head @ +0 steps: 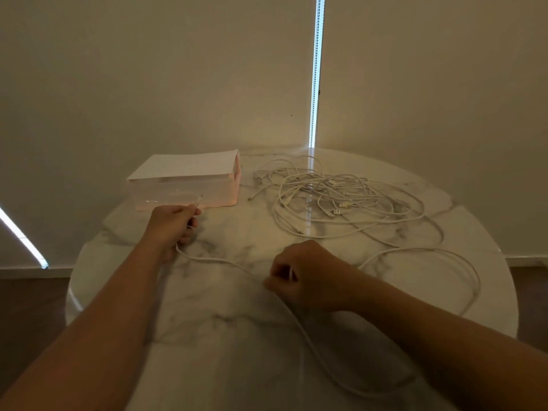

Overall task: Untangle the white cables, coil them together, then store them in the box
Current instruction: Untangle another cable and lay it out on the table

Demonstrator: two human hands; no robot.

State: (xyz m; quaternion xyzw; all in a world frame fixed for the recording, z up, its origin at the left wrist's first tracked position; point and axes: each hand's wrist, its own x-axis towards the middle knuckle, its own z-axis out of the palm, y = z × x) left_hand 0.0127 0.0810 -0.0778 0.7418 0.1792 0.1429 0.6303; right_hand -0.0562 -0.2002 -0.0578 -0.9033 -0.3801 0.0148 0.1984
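A tangle of white cables (335,197) lies on the far right part of the round marble table (237,366). One white cable (216,259) is drawn out of it toward me. My left hand (175,223) pinches that cable's plug end just in front of the box (189,182). My right hand (299,274) grips the same cable farther along, near the table's middle. From there the cable runs down under my right forearm and loops out to the right (471,280). The box is translucent with a white lid and stands closed at the far left.
The table's curved edge runs close on the left and right, with dark floor (32,310) below. Beige blinds (178,69) hang right behind the table, and a bright gap of light (316,84) shows between them.
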